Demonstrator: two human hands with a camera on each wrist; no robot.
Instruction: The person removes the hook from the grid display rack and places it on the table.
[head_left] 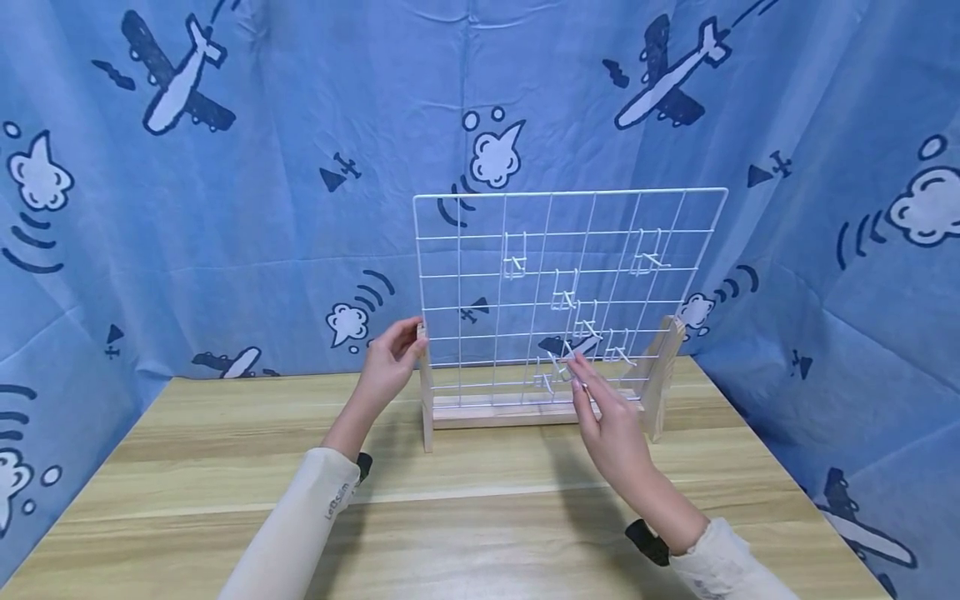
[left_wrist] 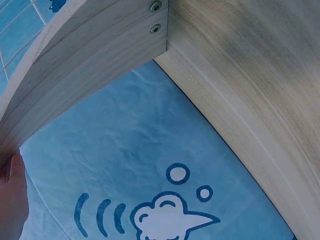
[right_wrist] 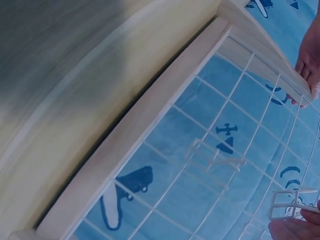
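A white wire grid panel (head_left: 480, 306) leans back slightly in a wooden stand (head_left: 517, 414). At the stand's left upright (head_left: 427, 400), my left hand (head_left: 392, 354) grips the top end between thumb and fingers. In the left wrist view, that upright (left_wrist: 100, 55) shows two screws, and only part of the hand (left_wrist: 14, 200) is visible. My right hand (head_left: 611, 425) pinches a white wire hook (right_wrist: 284, 204) right at the lower middle of the grid. Several similar hooks hang on the panel, including one at upper left (head_left: 515, 265) and one at upper right (head_left: 648, 260).
The stand sits toward the back of a wood-grain table (head_left: 465, 533). Behind and beside it hangs a blue curtain (head_left: 285, 208) printed with planes and clouds. The right wooden upright (head_left: 663, 375) stands beyond my right hand.
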